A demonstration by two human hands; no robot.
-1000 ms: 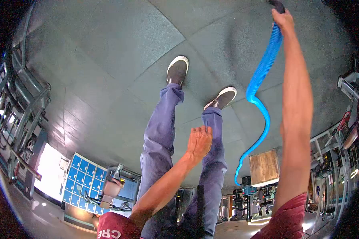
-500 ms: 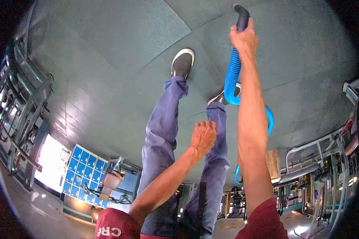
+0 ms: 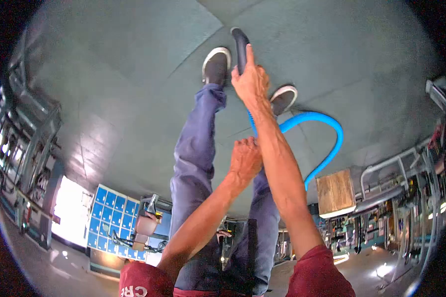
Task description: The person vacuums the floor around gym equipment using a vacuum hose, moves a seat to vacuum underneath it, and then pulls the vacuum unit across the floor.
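My right hand (image 3: 252, 81) is wrapped round the black tube end (image 3: 241, 47) of a blue ribbed hose (image 3: 338, 136), index finger stretched along the tube. The tube's tip is over the grey floor, just right of one dark shoe (image 3: 216, 68). Behind my right forearm the hose passes out of sight, then curves out to the right and back down. My left hand (image 3: 246, 158) is a loose fist in front of my legs, with nothing seen in it. Part of the hose shows just above it, beside the right forearm.
The other dark shoe (image 3: 284, 100) stands beside the hose. A wooden box (image 3: 335, 193) is at the lower right, near metal-framed equipment (image 3: 381, 190). Blue lockers (image 3: 113, 215) and a padded machine (image 3: 146, 225) are at the lower left. More metal frames line the left edge.
My right hand and the black tube have swung left and come closer to my body. The hose now bends in a wide loop on the right. My left hand has shifted slightly left and up.
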